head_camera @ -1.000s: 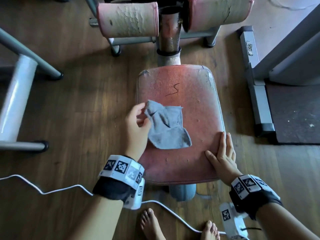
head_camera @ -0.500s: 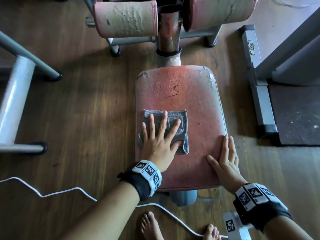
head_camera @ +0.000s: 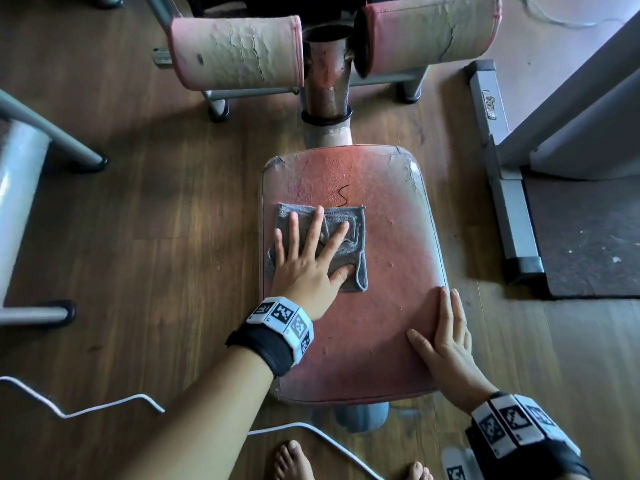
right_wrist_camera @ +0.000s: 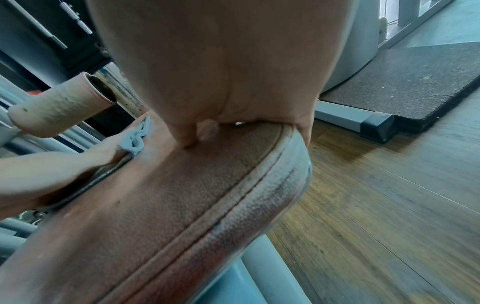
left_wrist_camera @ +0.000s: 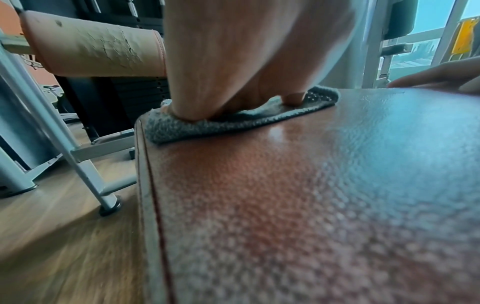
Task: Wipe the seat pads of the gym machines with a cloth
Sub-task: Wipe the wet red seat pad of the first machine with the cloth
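Cloth point(head_camera: 346, 244), grey and folded, lies on the left half of the red seat pad point(head_camera: 391, 271), its left edge at the pad's left rim. In the head view the left hand point(head_camera: 308, 261) lies flat on it with fingers straight and spread toward 12 o'clock, gripping nothing. From the cloth, the right hand point(head_camera: 446, 344) sits at about 4 o'clock, well apart, flat on the pad's right rim with fingers straight and close together, thumb out toward 10 o'clock. Two cracked rollers point(head_camera: 239, 51) stand beyond the pad at 12 o'clock. A white cable point(head_camera: 104, 405) runs over the wood floor at 8 o'clock.

Left wrist view: the palm and thumb press the cloth point(left_wrist_camera: 233, 117) onto the pad point(left_wrist_camera: 311, 195), the cloth reaching the pad's left edge. Fingertips of the right hand point(left_wrist_camera: 436, 76) show at 2 o'clock.

Right wrist view: the right hand point(right_wrist_camera: 233, 72) bears on the pad point(right_wrist_camera: 182, 195), thumb down on top and palm at the rim. The cloth point(right_wrist_camera: 135, 137) shows at 10 o'clock under the left hand point(right_wrist_camera: 103, 150).
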Action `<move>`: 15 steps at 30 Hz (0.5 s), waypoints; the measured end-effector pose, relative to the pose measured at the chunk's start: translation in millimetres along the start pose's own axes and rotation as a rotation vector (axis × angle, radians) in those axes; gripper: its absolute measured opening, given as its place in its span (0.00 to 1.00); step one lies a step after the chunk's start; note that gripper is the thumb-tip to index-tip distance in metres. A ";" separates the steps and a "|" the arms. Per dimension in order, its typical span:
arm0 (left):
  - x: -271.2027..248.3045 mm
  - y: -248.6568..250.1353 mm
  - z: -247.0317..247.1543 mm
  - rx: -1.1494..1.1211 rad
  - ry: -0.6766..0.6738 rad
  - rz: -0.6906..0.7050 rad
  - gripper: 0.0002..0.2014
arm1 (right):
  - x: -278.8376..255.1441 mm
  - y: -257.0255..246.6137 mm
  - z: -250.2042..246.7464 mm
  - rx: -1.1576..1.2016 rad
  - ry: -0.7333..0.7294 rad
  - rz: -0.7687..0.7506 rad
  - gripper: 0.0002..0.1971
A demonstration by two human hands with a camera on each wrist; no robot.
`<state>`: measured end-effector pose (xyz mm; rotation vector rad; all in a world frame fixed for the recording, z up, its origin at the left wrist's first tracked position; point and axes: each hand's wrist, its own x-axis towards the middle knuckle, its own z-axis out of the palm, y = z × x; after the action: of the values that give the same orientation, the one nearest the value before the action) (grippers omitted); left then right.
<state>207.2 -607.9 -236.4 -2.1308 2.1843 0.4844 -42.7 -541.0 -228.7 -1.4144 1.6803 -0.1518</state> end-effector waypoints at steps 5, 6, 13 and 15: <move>-8.5 -1.6 -3.6 -0.028 0.028 0.011 0.35 | 18.6 -9.6 -16.0 0.158 0.034 0.007 0.43; -10.9 -1.3 -4.7 -0.040 0.032 0.004 0.35 | 29.2 -13.5 -19.0 0.157 0.048 0.008 0.41; 5.3 6.4 -8.2 -0.064 0.024 -0.058 0.34 | 101.3 -44.6 -22.1 0.197 0.076 0.152 0.38; 15.7 7.7 -10.7 -0.061 0.016 -0.065 0.34 | 101.6 -45.6 -19.7 0.099 0.079 0.208 0.38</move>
<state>200.8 -625.8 -228.8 -2.2354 2.1275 0.5385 -16.5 -649.8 -245.2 -1.1660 1.8473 -0.1732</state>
